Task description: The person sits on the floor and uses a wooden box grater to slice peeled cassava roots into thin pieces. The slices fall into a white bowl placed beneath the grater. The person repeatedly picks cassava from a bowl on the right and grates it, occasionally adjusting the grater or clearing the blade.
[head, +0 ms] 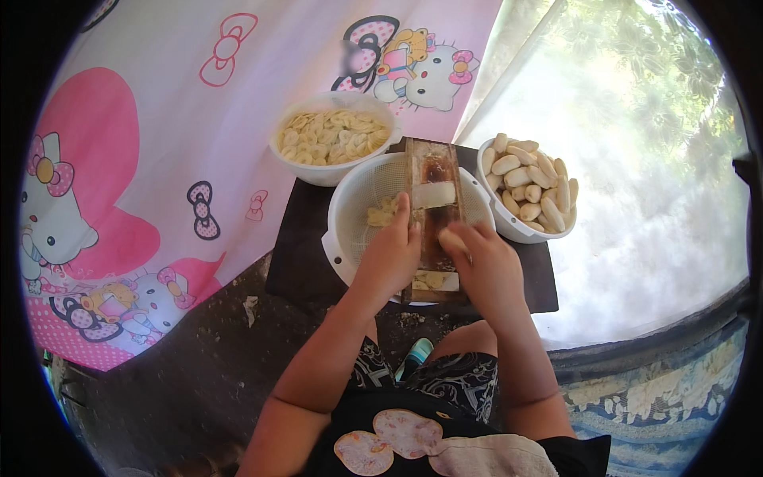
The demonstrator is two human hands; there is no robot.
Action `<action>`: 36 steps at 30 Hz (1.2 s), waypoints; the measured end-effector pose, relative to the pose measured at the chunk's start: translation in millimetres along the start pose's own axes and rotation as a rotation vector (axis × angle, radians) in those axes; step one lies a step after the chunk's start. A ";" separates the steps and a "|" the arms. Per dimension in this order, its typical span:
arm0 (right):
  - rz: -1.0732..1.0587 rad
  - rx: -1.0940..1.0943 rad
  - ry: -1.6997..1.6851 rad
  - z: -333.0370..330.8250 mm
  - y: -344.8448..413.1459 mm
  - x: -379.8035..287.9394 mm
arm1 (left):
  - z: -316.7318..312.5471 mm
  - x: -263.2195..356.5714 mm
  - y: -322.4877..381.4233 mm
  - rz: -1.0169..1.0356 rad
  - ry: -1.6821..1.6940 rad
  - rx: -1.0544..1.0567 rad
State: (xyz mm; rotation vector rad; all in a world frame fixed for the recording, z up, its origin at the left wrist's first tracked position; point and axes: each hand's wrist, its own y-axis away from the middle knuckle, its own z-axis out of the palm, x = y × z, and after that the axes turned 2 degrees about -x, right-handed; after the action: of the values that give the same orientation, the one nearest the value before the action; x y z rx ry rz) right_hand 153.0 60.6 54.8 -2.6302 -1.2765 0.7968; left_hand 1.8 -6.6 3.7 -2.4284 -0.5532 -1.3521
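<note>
A wooden slicer board (433, 161) with a pale blade plate lies across the rim of a large white plastic colander (343, 208). My left hand (393, 247) grips the board's left edge, thumb along its side. In my right hand (489, 262) is a peeled banana (453, 241), pressed on or just above the board's lower half; the fingers are slightly blurred. Some banana slices (383, 213) lie inside the colander, left of the board, and more pale pieces show through the opening at the board's near end.
A white basket (334, 174) full of thin banana slices stands at the back left. At the right a white basket (524, 232) holds several peeled bananas. All rest on or at a dark table (298, 262). A printed curtain (173, 131) hangs close by on the left, a sheer curtain on the right.
</note>
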 end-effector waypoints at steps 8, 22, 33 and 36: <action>-0.067 0.164 -0.030 26.9 -99.4 29.6 | 1.5 -1.1 -2.0 -0.007 0.001 -0.024; -0.003 0.150 -0.062 29.0 -108.5 31.5 | 0.6 -1.1 -2.5 -0.023 -0.024 -0.024; -0.109 0.118 -0.049 12.6 -27.0 12.0 | 2.8 -4.6 -3.7 0.060 -0.069 0.034; -0.051 0.201 -0.119 29.2 -94.7 32.6 | 0.5 -1.0 -2.9 -0.062 -0.009 -0.025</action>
State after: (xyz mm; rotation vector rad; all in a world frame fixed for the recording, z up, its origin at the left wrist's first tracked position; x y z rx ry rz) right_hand 88.7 142.2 46.5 -2.4161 -1.2142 1.0292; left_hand 0.3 -4.1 2.7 -2.4576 -0.6222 -1.3805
